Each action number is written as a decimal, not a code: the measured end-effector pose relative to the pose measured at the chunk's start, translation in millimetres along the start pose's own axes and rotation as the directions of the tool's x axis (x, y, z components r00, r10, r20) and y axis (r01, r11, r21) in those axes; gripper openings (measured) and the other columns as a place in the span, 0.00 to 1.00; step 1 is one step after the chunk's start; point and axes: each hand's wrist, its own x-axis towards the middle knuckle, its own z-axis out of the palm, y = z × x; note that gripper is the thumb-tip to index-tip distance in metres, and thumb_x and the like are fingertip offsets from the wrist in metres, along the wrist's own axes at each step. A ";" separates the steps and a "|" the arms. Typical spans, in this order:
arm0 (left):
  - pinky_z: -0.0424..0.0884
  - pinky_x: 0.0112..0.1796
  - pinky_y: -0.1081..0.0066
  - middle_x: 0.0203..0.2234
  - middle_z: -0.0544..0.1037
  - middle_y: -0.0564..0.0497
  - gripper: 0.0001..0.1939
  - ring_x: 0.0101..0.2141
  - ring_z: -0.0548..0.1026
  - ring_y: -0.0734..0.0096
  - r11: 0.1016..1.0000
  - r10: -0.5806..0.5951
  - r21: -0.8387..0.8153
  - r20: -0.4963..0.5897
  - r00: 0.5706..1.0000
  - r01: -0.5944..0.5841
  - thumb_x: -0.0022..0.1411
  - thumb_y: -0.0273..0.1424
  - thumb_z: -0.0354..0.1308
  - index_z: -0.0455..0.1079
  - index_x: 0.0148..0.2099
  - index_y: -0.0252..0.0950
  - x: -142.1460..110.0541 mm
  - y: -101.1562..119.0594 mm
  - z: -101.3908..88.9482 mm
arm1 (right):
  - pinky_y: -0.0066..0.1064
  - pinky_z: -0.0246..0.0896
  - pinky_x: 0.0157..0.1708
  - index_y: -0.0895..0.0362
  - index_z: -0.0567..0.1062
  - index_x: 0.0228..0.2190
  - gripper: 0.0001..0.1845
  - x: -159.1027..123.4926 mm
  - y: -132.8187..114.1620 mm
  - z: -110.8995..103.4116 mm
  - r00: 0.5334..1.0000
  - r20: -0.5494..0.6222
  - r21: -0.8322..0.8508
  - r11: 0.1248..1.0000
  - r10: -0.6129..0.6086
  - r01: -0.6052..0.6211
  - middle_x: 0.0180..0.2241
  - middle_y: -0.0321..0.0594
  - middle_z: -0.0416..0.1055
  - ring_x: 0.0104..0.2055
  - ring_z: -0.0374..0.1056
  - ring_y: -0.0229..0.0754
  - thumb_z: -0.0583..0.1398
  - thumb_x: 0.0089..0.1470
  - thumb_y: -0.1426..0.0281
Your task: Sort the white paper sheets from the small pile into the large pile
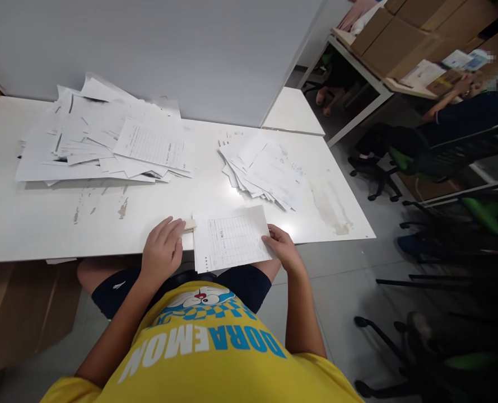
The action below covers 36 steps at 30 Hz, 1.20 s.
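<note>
My right hand (284,246) pinches the right edge of a printed paper form (236,238), thumb on top. The form shows a table grid and hangs partly over the table's front edge. My left hand (161,249) is at the form's left side, fingers close together and curled over a small cream-coloured block (189,224). One end of that block meets the paper's left edge; its exact kind is hidden by the fingers. Beyond the form, a smaller pile of papers (261,168) lies fanned out. A larger, messy heap of papers (93,134) spreads at the back left.
The white table (148,215) has brown stains and ends at the right. A grey partition (148,50) rises behind it. At the right, a person's arm (446,103) reaches over another table with cardboard boxes (395,45). Office chairs (383,179) stand on the floor.
</note>
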 end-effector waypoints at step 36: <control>0.58 0.63 0.55 0.62 0.68 0.43 0.38 0.63 0.64 0.55 0.941 0.294 0.129 0.152 0.943 -0.314 0.62 0.22 0.48 0.43 0.73 0.37 17.7 -45.6 16.9 | 0.37 0.64 0.36 0.54 0.74 0.47 0.25 16.4 -12.6 -1.4 0.981 -0.178 0.052 0.995 -0.076 0.086 0.32 0.38 0.76 0.35 0.70 0.46 0.61 0.45 0.61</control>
